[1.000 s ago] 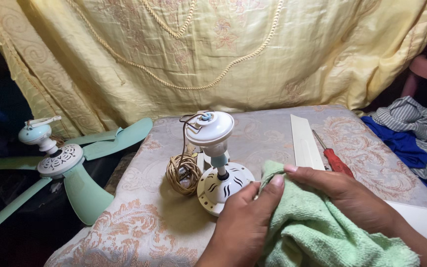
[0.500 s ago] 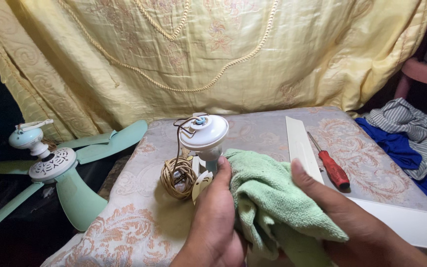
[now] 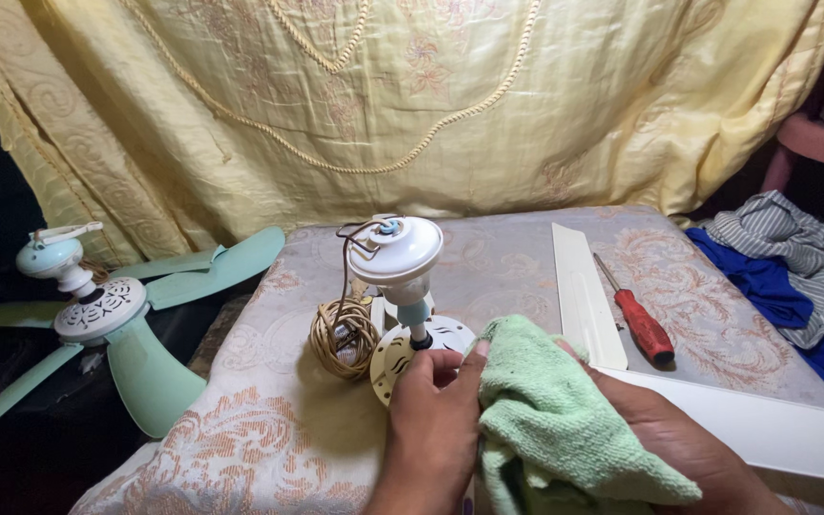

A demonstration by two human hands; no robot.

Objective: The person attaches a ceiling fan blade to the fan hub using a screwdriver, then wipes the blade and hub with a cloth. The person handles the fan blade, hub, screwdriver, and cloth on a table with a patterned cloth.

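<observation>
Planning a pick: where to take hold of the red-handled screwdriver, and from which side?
Grip the red handle, coming from above. The screwdriver lies flat on the table beside the white blade; its handle is thick and free of both hands, its shaft thin.

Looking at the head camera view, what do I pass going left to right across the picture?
Mint-green ceiling fan → coil of tan cord → white fan motor → left hand → green cloth → red-handled screwdriver → pile of striped and blue clothes.
</observation>
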